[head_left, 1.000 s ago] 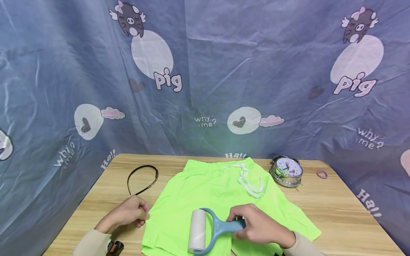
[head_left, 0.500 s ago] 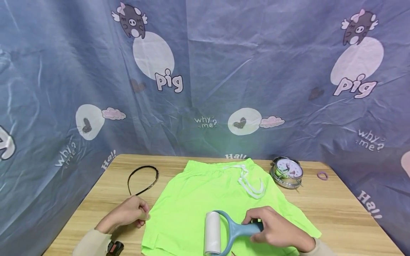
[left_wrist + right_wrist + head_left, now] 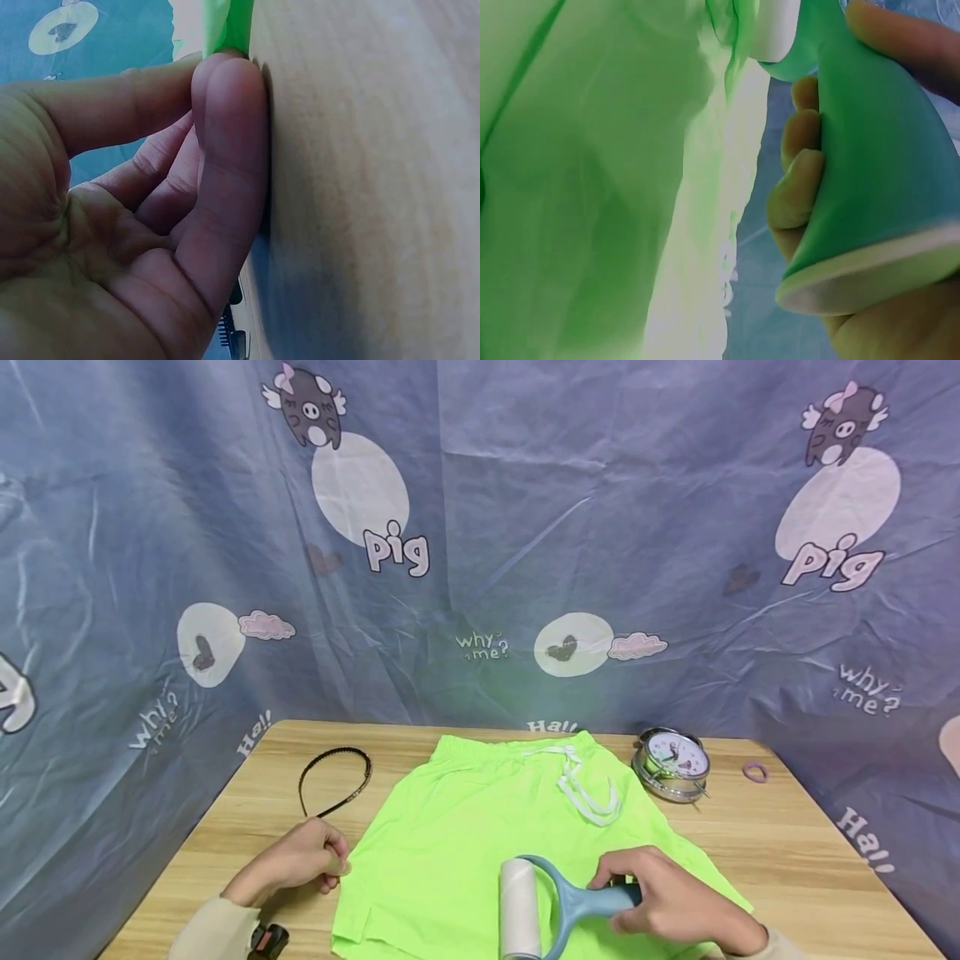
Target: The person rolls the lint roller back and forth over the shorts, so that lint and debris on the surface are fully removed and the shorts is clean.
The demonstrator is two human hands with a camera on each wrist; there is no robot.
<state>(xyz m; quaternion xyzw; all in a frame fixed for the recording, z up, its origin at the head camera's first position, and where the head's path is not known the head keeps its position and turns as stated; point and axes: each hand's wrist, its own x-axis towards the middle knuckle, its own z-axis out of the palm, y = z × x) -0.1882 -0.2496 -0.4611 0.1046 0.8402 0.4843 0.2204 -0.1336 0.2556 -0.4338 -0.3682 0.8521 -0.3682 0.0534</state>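
Neon yellow-green shorts (image 3: 450,827) with a white drawstring lie spread on the wooden table. At their left edge, my left hand (image 3: 298,858) pinches the cloth between thumb and fingertips; the left wrist view shows the green fabric (image 3: 227,26) caught there. My right hand (image 3: 667,893) grips the blue handle of a lint roller (image 3: 573,906), whose white roll (image 3: 520,906) sits over the lower middle of the shorts. In the right wrist view, several fingers (image 3: 799,191) curl round the handle (image 3: 877,157), its flared end toward the camera.
A black headband (image 3: 367,772) lies beyond my left hand. A silver alarm clock (image 3: 671,766) rests by the shorts' upper right, with a purple hair tie (image 3: 755,771) farther right. A blue patterned curtain (image 3: 487,543) hangs behind and beside the table (image 3: 795,852).
My right hand has drawn the lint roller to the right across the shorts, more slowly in the latest half second. My left hand stays at the left edge, pinching the cloth.
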